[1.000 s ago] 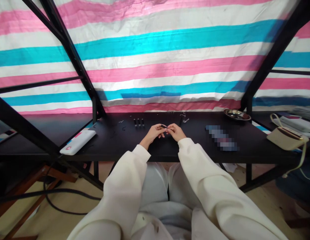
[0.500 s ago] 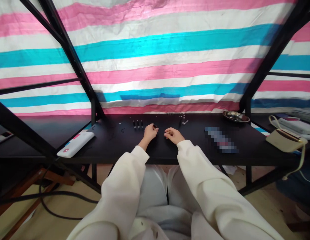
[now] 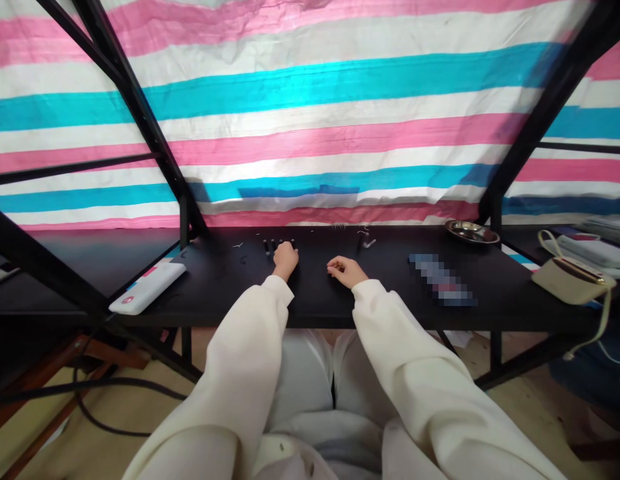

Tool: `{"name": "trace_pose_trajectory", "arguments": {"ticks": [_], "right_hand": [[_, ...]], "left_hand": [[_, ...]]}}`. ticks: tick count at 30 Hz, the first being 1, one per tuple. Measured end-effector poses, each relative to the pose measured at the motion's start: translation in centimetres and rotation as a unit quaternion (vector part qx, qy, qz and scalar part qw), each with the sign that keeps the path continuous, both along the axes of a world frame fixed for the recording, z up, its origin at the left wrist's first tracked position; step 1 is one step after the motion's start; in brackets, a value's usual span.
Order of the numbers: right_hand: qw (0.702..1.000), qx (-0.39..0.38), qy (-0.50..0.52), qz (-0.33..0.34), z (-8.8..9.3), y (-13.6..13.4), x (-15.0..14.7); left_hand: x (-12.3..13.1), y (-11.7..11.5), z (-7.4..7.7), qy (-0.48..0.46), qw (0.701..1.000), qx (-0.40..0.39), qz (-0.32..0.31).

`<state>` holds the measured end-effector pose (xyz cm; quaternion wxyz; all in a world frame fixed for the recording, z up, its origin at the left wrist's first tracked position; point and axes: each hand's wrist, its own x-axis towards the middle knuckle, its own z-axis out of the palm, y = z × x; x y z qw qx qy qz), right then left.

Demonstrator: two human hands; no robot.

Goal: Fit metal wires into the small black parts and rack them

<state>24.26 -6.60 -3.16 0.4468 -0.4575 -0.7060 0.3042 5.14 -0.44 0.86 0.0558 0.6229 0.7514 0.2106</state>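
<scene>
Small black upright cylinders (image 3: pixel 267 248) stand in a row on my black worktop (image 3: pixel 315 300), my left hand (image 3: pixel 285 260) arched over them with its grip unclear, while my right hand (image 3: pixel 346 271) rests half-open and apparently empty nearby.

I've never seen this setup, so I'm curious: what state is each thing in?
Left hand: curled over the black pieces, grip unclear
Black pieces: lined up side by side
Right hand: relaxed, palm down, empty-looking
Metal dish: lying flat
White case: lying flat
Beige bag: strap loose
</scene>
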Motion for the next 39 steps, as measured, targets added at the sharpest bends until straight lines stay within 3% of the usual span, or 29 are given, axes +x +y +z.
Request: {"name": "trace_pose_trajectory", "arguments": {"ticks": [10,13,15,19,23,25,28,34,39], "right_hand": [[0.998,0.028,-0.049,-0.03,0.6,-0.5,0.1],[0.992,0.031,-0.087,-0.089,1.0,-0.7,0.3],[0.98,0.011,-0.116,-0.164,1.4,-0.8,0.6],[0.928,-0.081,-0.164,-0.323,2.2,-0.9,2.0],[0.885,-0.136,-0.231,-0.38,2.7,-0.3,4.3],[0.873,-0.147,-0.265,-0.382,2.9,0.5,5.5],[0.87,-0.152,-0.313,-0.349,2.9,2.1,7.2],[0.868,-0.15,-0.386,-0.274,2.4,4.8,9.1],[0.866,-0.143,-0.39,-0.278,2.1,5.0,9.2]], "left_hand": [[-0.1,0.6,0.0,0.023,1.0,-0.006,0.004],[0.1,0.3,0.4,0.032,0.999,-0.019,-0.002],[0.5,-0.3,0.8,0.049,0.998,-0.033,-0.018],[2.0,-2.0,1.3,0.101,0.989,-0.059,-0.09],[4.3,-3.3,1.4,0.143,0.958,-0.06,-0.242],[5.6,-3.5,1.2,0.144,0.939,-0.042,-0.31],[7.8,-3.8,0.7,0.135,0.926,-0.01,-0.353],[12.2,-3.4,-0.4,0.105,0.937,0.023,-0.333],[14.3,-2.4,-0.6,0.099,0.942,0.006,-0.32]]}}
